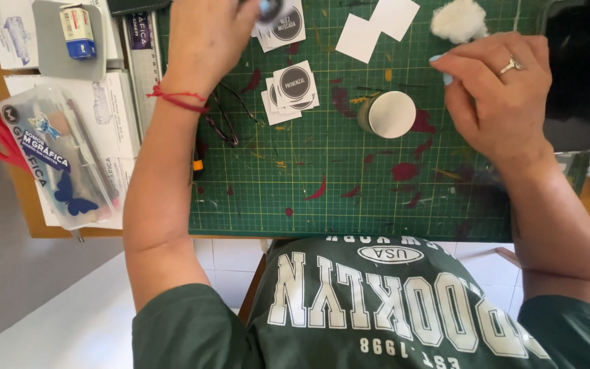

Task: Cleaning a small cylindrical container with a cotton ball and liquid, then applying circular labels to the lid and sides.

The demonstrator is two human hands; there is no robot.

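Left hand (206, 41) sits at the top edge of the green cutting mat (349, 184), fingers curled round a small blurred round object (268, 8). Can't tell what that object is; the grip looks narrow and closed on it. A red string bracelet (175, 99) is on that wrist.

Right hand (496, 92) is at the right side of the mat, fingers bunched and pinched together, fingertips (438, 60) pointing left. Can't tell whether anything is between them. There is a ring on one finger.

Small round tin (387, 115) stands on the mat between the two hands, near the right one but not touching it. Silver lid is on, so the contents are hidden.

Two stacks of square labels with dark round print lie on the mat: one (289, 92) just left of the tin, one (283, 29) under the left hand. Blank white paper squares (375, 27) and a white cotton wad (459, 20) are along the top of the mat. Black-framed glasses (223, 119) lie beside the left forearm.

Off the mat, left: a clear plastic pouch (59, 157) holding pencils or slim tools and a blue butterfly shape, lying on white papers. Red scissor handles (1, 143) stick out beside it. Small blue-and-white box (78, 31) sits on a grey pad. Dark tablet (582, 68) is at the right edge.
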